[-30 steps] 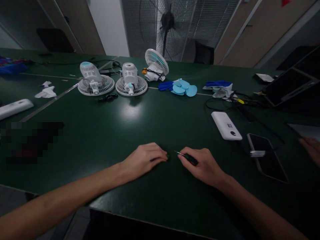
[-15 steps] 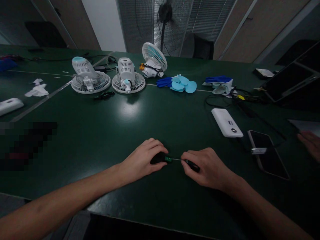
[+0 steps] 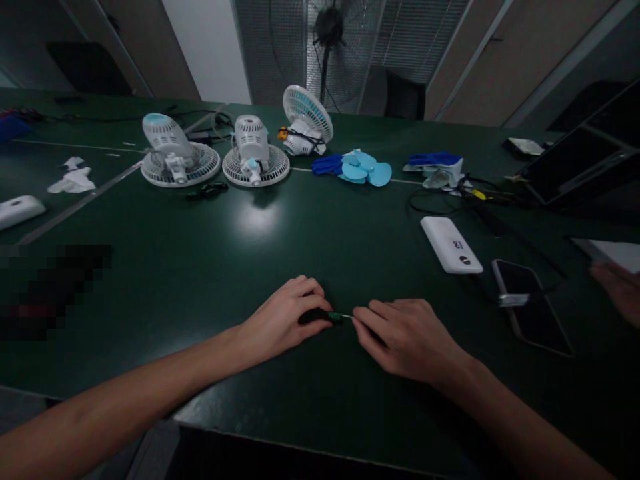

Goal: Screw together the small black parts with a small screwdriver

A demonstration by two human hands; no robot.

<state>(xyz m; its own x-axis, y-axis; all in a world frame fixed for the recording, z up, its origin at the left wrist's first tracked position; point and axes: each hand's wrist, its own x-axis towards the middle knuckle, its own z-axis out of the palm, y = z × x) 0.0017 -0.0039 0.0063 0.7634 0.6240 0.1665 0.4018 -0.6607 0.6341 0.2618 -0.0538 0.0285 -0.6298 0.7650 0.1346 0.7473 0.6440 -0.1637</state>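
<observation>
My left hand (image 3: 285, 320) lies on the dark green table (image 3: 200, 267) near its front edge, fingers curled round the black handle of a small screwdriver (image 3: 334, 317) with a green collar. Its thin metal shaft points right. My right hand (image 3: 405, 337) sits just to the right, its fingertips pinched on the shaft's end; what lies under its palm is hidden. Both hands rest on the tabletop.
Three small white desk fans (image 3: 175, 157) (image 3: 254, 157) (image 3: 306, 123), blue fan blades (image 3: 364, 170) and blue-white gloves (image 3: 440, 167) lie at the back. A white power bank (image 3: 450, 243), a phone (image 3: 530, 307) and cables lie right. Another person's hand (image 3: 617, 290) shows at the right edge.
My right hand slid left along the shaft toward my left hand, closing the gap. A second ago the screwdriver's handle was hidden under my left hand and my right held a thin dark tool.
</observation>
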